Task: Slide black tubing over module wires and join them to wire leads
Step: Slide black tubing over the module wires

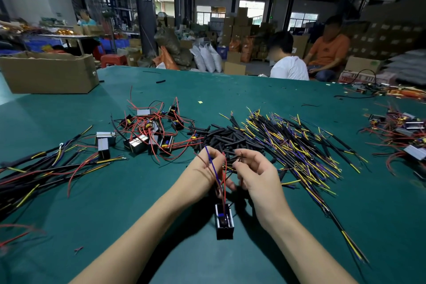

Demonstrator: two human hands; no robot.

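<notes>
A small black module (224, 221) lies on the green table (143, 191) just below my hands, its red and blue wires (215, 169) rising up between them. My left hand (204, 174) grips those wires, fingers curled round them. My right hand (254, 173) pinches a thin wire end near the left hand's fingertips. Directly beyond the hands lies a heap of short black tubing pieces (227, 138). To the right of it spreads a pile of black wire leads (299, 145) with yellow and blue ends.
More modules with red wires (149, 129) sit left of centre, joined assemblies (34, 168) at far left, another cluster of modules (405, 134) at far right. A cardboard box (49, 71) stands at back left. Two people sit beyond the table's far edge.
</notes>
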